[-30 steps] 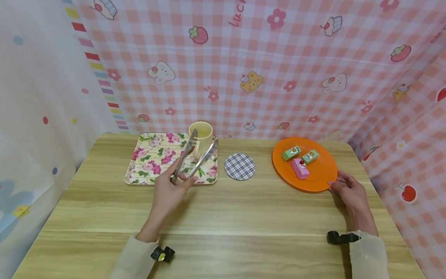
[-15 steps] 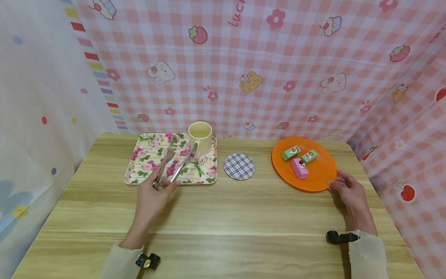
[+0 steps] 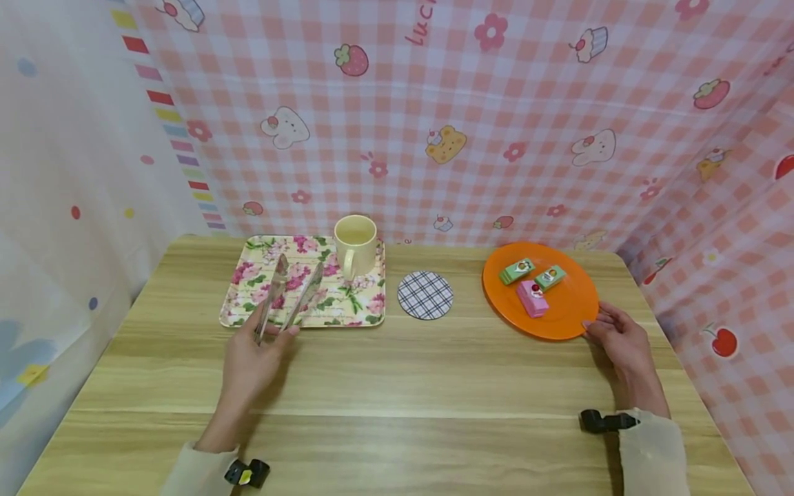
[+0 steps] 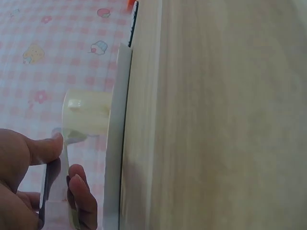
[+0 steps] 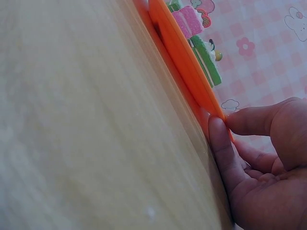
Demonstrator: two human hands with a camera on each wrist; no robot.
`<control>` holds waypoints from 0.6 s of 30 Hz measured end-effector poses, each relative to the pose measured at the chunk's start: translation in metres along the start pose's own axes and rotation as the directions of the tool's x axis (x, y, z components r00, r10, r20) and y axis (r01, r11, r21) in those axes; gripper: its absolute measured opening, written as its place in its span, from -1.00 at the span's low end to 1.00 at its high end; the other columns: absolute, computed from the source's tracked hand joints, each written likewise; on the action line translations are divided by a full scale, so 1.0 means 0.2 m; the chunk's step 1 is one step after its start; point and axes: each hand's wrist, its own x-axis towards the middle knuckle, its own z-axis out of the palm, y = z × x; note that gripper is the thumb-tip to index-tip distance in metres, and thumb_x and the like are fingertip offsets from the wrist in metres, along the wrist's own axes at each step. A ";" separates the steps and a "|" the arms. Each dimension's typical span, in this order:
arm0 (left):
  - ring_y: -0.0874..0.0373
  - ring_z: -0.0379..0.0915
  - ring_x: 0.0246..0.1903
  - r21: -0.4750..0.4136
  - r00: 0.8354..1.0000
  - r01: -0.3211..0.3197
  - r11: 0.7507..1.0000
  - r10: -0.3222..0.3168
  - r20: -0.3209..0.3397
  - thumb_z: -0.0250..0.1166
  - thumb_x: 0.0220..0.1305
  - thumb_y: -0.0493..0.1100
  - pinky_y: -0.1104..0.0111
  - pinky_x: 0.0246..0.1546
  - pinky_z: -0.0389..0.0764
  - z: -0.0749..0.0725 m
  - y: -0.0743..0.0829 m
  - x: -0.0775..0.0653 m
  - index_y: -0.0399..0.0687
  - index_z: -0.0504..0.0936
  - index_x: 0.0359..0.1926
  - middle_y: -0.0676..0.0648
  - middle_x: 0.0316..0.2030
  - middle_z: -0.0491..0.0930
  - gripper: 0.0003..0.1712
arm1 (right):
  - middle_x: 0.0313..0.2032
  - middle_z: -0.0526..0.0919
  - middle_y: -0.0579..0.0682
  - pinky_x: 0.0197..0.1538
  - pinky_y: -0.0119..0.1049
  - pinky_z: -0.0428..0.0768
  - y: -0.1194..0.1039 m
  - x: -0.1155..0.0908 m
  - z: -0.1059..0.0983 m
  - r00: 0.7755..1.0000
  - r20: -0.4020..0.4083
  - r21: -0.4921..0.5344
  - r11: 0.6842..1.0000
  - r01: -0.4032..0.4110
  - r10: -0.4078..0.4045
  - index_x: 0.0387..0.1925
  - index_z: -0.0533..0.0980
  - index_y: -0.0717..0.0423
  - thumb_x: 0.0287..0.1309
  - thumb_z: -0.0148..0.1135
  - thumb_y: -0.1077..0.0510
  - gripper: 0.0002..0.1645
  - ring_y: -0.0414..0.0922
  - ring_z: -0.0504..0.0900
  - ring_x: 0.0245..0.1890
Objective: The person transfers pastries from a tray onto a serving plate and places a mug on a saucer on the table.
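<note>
My left hand point(image 3: 253, 358) holds a pair of metal tongs point(image 3: 271, 293) over the front left part of a floral tray point(image 3: 338, 303). The tongs' arms are spread, with nothing between their tips. A pale yellow mug point(image 3: 356, 244) stands upright at the tray's back right, its handle facing me. With thumb and fingers my right hand point(image 3: 623, 348) pinches the near right rim of an orange plate point(image 3: 571, 313). On that plate sit a pink toy cake slice point(image 3: 532, 299) and two green toy cake slices point(image 3: 517, 271). In the right wrist view the thumb lies above the rim, a finger below.
A round plaid coaster point(image 3: 425, 295) lies between the tray and the plate on the wooden table point(image 3: 422, 413). Behind the table's back edge hangs a pink checked cloth point(image 3: 409, 103). A white cloth point(image 3: 80, 138) hangs along the left side.
My left hand has drawn back to the left with the tongs, away from the mug toward the tray's front left. The right hand stays at the plate's rim.
</note>
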 end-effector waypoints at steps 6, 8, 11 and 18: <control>0.11 0.41 -0.43 0.027 1.000 0.009 1.000 -0.009 0.001 0.40 0.35 -0.01 0.33 -0.36 0.40 -0.02 -0.02 -0.01 -0.06 0.18 0.59 -0.21 -0.10 0.70 -0.09 | -0.10 0.48 -0.28 -0.15 -0.61 0.64 0.00 0.00 0.00 1.000 0.008 0.011 1.000 0.003 -0.003 0.60 0.07 0.18 0.37 0.28 0.21 -0.09 -0.46 0.58 -0.23; 0.09 0.44 -0.36 0.029 1.000 0.016 0.999 -0.016 0.006 0.39 0.36 -0.02 0.32 -0.28 0.39 -0.02 -0.02 -0.01 -0.11 0.16 0.59 -0.21 -0.08 0.70 -0.08 | -0.10 0.48 -0.28 -0.15 -0.60 0.64 -0.01 0.00 0.00 1.000 0.006 0.023 1.000 -0.008 0.008 0.60 0.07 0.17 0.36 0.28 0.22 -0.09 -0.46 0.58 -0.23; 0.04 0.47 -0.32 0.036 1.000 0.026 0.999 -0.027 0.016 0.38 0.36 -0.03 0.28 -0.22 0.39 -0.03 -0.03 -0.02 -0.17 0.12 0.59 -0.21 -0.06 0.71 -0.06 | -0.09 0.48 -0.28 -0.15 -0.60 0.64 -0.01 -0.01 0.00 1.000 0.006 0.033 0.999 -0.018 0.018 0.60 0.07 0.16 0.36 0.28 0.22 -0.08 -0.45 0.57 -0.22; -0.01 0.51 -0.29 0.057 0.999 0.014 0.998 -0.016 0.047 0.36 0.36 -0.11 0.27 -0.21 0.40 -0.04 -0.05 -0.01 -0.26 0.10 0.58 -0.27 -0.02 0.71 -0.07 | -0.09 0.49 -0.28 -0.15 -0.60 0.65 -0.01 -0.01 0.00 1.000 0.011 0.048 0.999 -0.017 0.016 0.60 0.06 0.16 0.36 0.29 0.22 -0.08 -0.45 0.58 -0.23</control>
